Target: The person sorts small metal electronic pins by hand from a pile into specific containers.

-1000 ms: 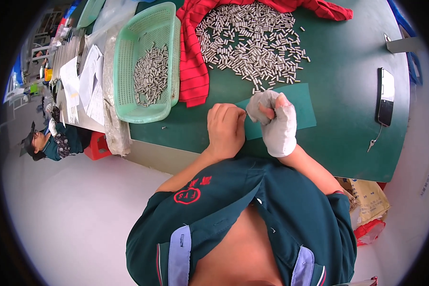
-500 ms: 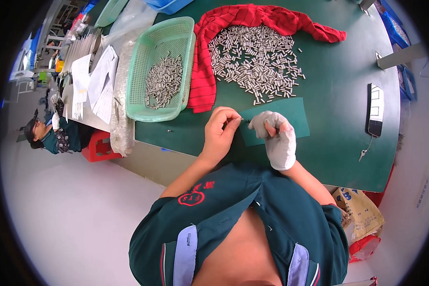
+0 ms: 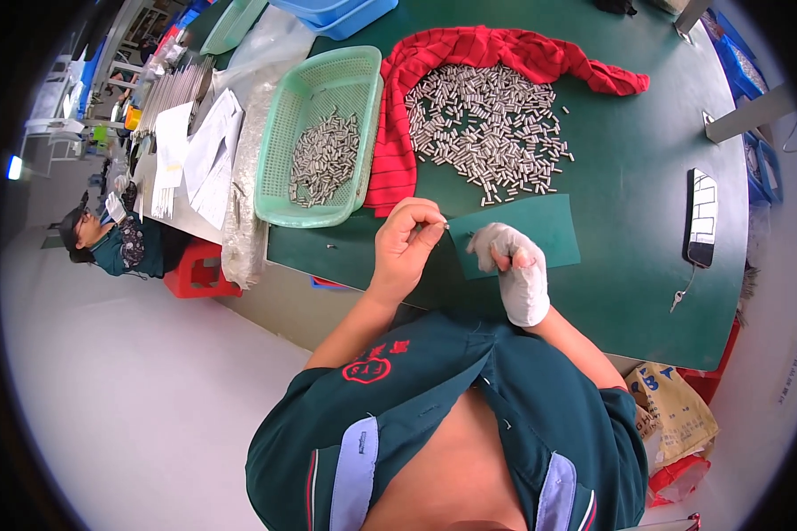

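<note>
My left hand (image 3: 405,248) is bare. Its thumb and forefinger pinch a small metal pin (image 3: 445,226), of which only the tip shows. Close by on the right, my right hand (image 3: 515,270) wears a white glove with some fingertips bare. The gloved fingers are curled in, and whatever lies inside them is hidden. Beneath that hand is a thin green sheet (image 3: 549,232) on the dark green table (image 3: 624,292). Beyond both hands lies a wide heap of short silver metal pins (image 3: 483,119), bordered by a red cloth with dark stripes (image 3: 394,168).
A light green basket (image 3: 272,173) with more pins stands left of the cloth. One loose pin (image 3: 331,246) lies near the table's front edge. A phone (image 3: 701,217) with a key attached is at the right. Papers (image 3: 212,159) and a seated person (image 3: 119,239) are farther left.
The whole view has shifted, so the table appears slightly lower and farther right. My right hand sits a little farther from the left; the left keeps its pinch.
</note>
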